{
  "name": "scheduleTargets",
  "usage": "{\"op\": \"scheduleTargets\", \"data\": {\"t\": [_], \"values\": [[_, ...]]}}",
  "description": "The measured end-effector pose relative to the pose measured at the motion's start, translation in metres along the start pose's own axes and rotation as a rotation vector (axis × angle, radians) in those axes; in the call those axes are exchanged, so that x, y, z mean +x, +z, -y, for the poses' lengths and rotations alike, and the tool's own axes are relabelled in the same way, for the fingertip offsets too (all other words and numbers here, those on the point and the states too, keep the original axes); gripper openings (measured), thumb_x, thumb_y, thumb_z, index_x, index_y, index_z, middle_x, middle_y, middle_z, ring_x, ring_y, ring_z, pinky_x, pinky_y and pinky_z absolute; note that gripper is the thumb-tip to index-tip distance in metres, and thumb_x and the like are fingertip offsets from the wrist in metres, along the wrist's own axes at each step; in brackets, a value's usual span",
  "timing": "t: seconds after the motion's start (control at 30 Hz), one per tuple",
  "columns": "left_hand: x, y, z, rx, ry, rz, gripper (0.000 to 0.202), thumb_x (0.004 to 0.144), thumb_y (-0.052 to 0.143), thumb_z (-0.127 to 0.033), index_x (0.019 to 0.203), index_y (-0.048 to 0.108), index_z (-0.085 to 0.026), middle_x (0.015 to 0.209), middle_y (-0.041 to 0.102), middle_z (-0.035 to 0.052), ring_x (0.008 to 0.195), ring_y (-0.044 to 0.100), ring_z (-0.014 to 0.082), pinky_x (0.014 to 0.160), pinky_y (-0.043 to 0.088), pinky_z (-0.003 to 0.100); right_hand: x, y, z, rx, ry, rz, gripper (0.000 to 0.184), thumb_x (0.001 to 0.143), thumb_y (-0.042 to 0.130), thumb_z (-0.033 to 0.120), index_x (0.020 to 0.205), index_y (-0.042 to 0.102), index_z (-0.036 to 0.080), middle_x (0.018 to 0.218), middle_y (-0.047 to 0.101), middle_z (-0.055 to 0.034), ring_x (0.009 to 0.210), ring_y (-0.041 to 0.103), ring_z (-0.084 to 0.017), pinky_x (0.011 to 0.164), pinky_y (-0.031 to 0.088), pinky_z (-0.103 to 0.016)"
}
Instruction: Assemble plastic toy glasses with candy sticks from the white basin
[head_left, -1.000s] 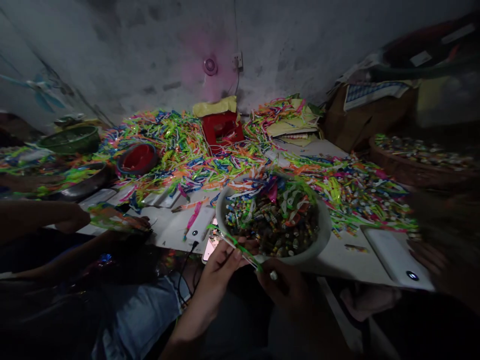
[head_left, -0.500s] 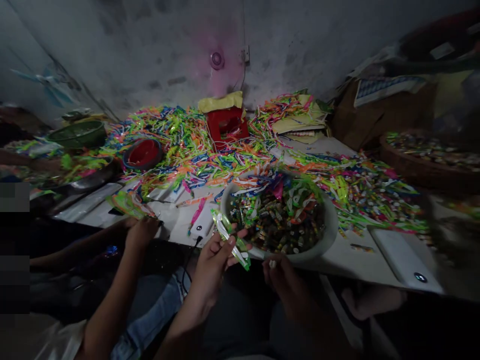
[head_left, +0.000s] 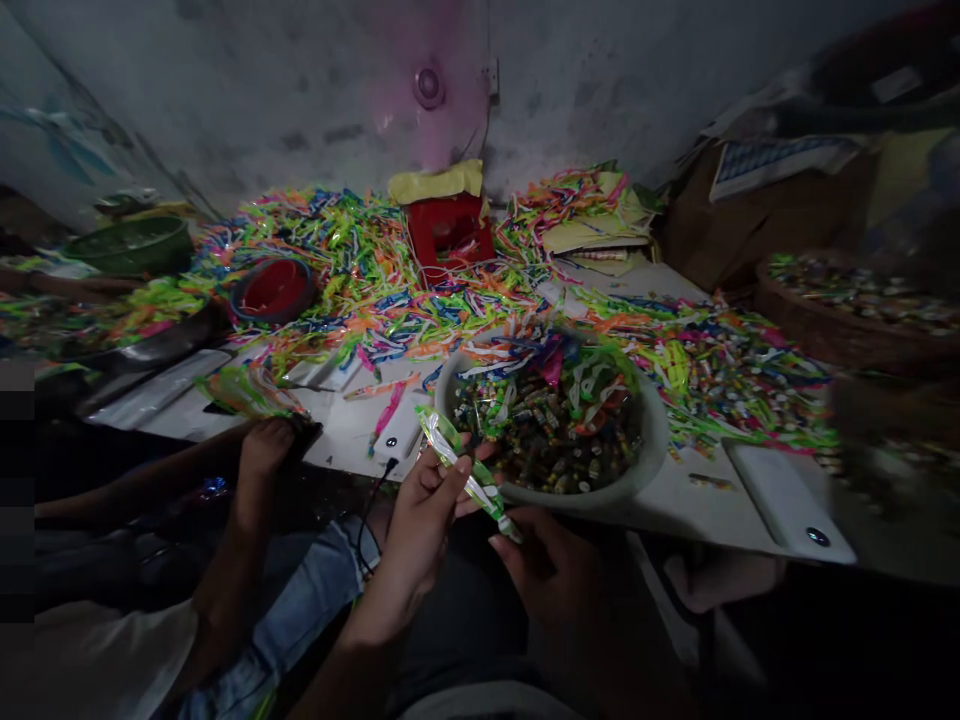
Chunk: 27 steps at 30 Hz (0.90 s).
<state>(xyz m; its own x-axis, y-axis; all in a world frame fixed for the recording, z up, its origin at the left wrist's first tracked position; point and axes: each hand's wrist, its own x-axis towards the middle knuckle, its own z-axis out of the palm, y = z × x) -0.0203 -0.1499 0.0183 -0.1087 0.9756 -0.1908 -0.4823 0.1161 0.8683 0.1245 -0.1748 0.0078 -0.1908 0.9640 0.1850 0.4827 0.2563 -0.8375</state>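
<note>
My left hand (head_left: 427,510) pinches a green and white glossy plastic strip (head_left: 441,440) between thumb and fingers, in front of the basin. At the strip's lower end is a small white-ended piece (head_left: 510,528), which my right hand (head_left: 555,565) grips with thumb and forefinger. The piece touches the strip's tip; whether it is joined on cannot be made out. Just beyond both hands stands a pale round basin (head_left: 654,450). Many small dark cylinders with coloured bands (head_left: 559,440) fill it, with more green, white and orange strips on top.
A co-worker's hand (head_left: 266,445) holds a bundle of strips at left. Colourful strips (head_left: 330,240) heap across the table around a red stand (head_left: 420,230) and a red bowl (head_left: 274,290). White power banks (head_left: 396,425) lie left and right of the basin. A pink fan (head_left: 428,88) is behind.
My right hand has moved up and left, bringing the small white-ended piece to the strip's lower tip. My left hand still holds the strip. The camera view has shifted slightly.
</note>
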Motion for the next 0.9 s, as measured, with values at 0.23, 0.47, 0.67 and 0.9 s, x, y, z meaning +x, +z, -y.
{"op": "scheduleTargets", "data": {"t": [0.23,0.47,0.67,0.9], "values": [[-0.002,0.002,0.001,-0.014,-0.005,-0.019,0.048,0.076,0.07,-0.03,0.119,0.053,-0.021,0.102,0.071,0.0056,0.077,0.069,0.015,0.063,0.053,0.021,-0.001,0.005,-0.004,-0.086,-0.06,-0.061,0.011,0.083,0.056,0.031,0.08,0.06,0.021,0.057,0.065,0.0028,0.046,0.058,-0.011,0.046,0.041,-0.019],[-0.004,0.004,0.0,0.031,-0.035,-0.03,0.047,0.076,0.07,-0.033,0.117,0.054,-0.018,0.104,0.07,0.0082,0.081,0.069,0.0181,0.069,0.055,0.027,0.0,-0.002,0.001,-0.132,-0.034,-0.022,0.011,0.084,0.055,0.031,0.077,0.058,0.023,0.058,0.066,0.0027,0.044,0.057,-0.011,0.043,0.037,-0.02],[-0.007,0.009,0.005,0.006,-0.017,-0.041,0.039,0.075,0.071,-0.034,0.107,0.053,-0.019,0.102,0.07,0.0064,0.081,0.069,0.0178,0.072,0.055,0.03,-0.001,0.001,-0.01,-0.423,-0.214,-0.101,0.013,0.085,0.05,0.02,0.083,0.063,0.02,0.066,0.069,-0.0032,0.056,0.065,-0.016,0.052,0.039,-0.023],[-0.006,0.005,0.011,-0.034,-0.021,-0.051,0.035,0.079,0.068,-0.033,0.105,0.048,-0.022,0.104,0.069,0.0045,0.079,0.067,0.0154,0.073,0.053,0.029,0.004,0.006,-0.016,-0.336,-0.151,-0.11,0.013,0.085,0.053,0.028,0.086,0.064,0.021,0.075,0.072,-0.0048,0.067,0.068,-0.019,0.061,0.047,-0.025]]}}
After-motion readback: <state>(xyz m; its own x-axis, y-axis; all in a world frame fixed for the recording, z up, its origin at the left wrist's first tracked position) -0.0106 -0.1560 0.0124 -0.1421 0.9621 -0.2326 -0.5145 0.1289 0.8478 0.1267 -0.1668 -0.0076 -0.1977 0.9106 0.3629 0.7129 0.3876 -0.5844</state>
